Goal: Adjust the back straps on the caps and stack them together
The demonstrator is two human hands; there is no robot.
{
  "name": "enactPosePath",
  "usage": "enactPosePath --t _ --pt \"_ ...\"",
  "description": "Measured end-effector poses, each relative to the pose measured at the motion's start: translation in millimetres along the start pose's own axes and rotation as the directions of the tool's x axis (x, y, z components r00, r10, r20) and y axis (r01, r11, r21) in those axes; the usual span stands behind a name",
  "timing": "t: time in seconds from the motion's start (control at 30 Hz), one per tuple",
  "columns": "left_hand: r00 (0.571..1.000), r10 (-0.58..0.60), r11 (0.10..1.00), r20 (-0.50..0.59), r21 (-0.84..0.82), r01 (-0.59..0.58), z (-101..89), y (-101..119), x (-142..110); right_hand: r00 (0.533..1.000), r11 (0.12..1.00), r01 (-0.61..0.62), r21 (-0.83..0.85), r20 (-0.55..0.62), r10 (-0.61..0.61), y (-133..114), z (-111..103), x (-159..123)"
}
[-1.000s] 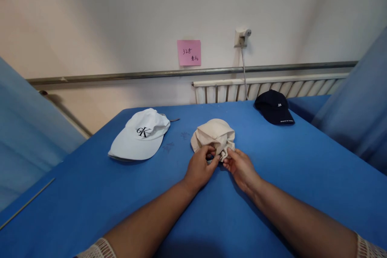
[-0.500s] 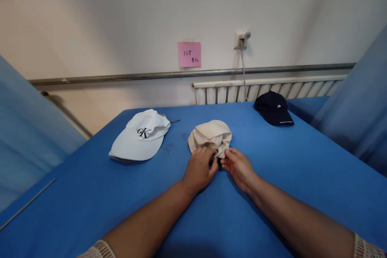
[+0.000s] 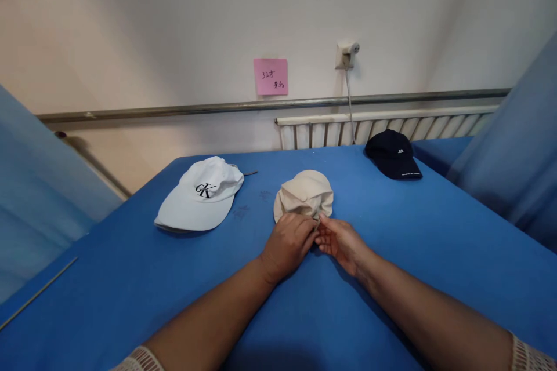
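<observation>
A crumpled beige cap (image 3: pixel 304 194) lies in the middle of the blue table (image 3: pixel 130 278). My left hand (image 3: pixel 287 242) is closed, its fingers curled over the cap's near edge. My right hand (image 3: pixel 342 240) meets it from the right and pinches the same near edge between thumb and fingers. What lies under the fingertips is hidden. Both forearms reach in from the bottom of the picture.
A white cap with a black logo (image 3: pixel 200 194) lies to the left of the beige one. A dark navy cap (image 3: pixel 394 155) sits at the back right. Behind the table are a radiator (image 3: pixel 383 126), a metal rail, a pink note (image 3: pixel 271 76) and a wall socket (image 3: pixel 346 54). Blue curtains hang at both sides.
The beige cap's near edge has been drawn together and flattened. My two hands have moved closer, until the fingers touch at the cap's edge.
</observation>
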State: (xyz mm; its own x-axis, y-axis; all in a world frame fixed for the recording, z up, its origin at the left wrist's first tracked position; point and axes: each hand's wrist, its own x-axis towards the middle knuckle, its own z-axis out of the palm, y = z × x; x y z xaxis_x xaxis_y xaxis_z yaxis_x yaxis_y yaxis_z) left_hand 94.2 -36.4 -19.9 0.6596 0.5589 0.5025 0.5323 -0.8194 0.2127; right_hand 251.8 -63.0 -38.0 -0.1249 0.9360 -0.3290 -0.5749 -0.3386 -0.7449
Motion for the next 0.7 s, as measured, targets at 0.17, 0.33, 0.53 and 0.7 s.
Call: enactPosePath --t 0.17,0.33,0.53,0.7 --pt "1.000 -0.019 0.984 -0.008 -0.178 0.017 -6.3 3 0 0.994 0.992 0.100 0.083 -0.043 -0.097 0 -1 2" --pt "0.984 -0.168 0.931 -0.059 -0.337 0.138 -2.7 0 -1 0.998 0.998 0.018 0.057 -0.060 -0.015 -3 -2 5" --pt "0.978 -0.200 0.898 -0.053 -0.408 0.162 1.2 0 -2 0.998 0.999 0.025 -0.041 -0.060 -0.028 -1 -4 10" --pt "0.968 -0.223 0.907 -0.113 -0.388 0.164 2.8 -3 -2 0.998 0.998 0.049 -0.026 -0.050 -0.050 -2 -3 10"
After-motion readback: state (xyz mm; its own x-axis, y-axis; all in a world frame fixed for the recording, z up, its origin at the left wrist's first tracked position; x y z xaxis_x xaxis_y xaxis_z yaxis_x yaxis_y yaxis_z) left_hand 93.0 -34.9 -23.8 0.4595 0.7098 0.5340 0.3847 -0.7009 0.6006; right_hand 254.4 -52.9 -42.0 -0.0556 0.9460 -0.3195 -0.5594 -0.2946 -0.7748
